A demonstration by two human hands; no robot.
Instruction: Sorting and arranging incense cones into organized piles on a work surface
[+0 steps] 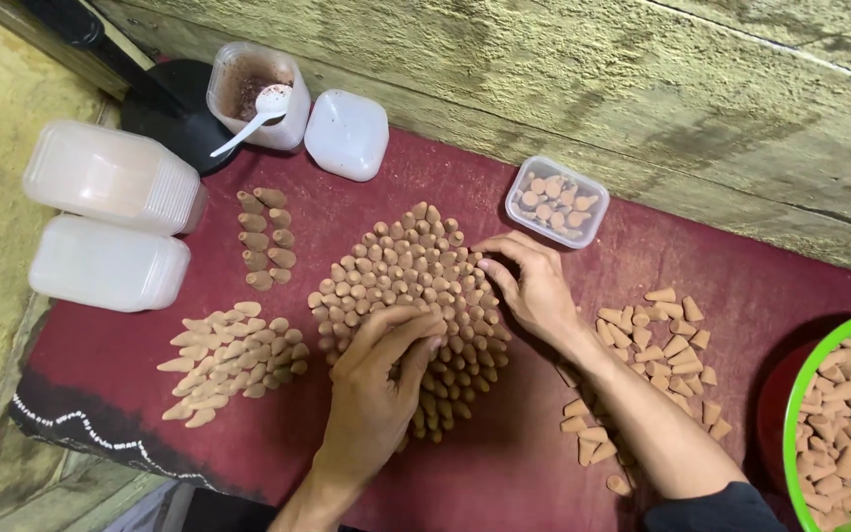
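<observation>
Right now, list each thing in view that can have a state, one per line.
Left hand: fingers pinched together over the standing cones.
Right hand: flat, fingertips touching the cluster's edge.
Cluster of cones: upright, packed together.
Left pile of cones: lying on their sides.
Small clear box: lidless, holding cones.
Powder jar: open, spoon inside.
Green bowl: filled with cones.

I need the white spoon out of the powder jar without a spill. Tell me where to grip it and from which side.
Grip the spoon by its thin handle, which sticks out over the jar rim toward the lower left. Come from that side, above the black disc, and pinch the free end. The bowl lies inside the jar by the brown powder, so lifting it level is probably safest.
</observation>
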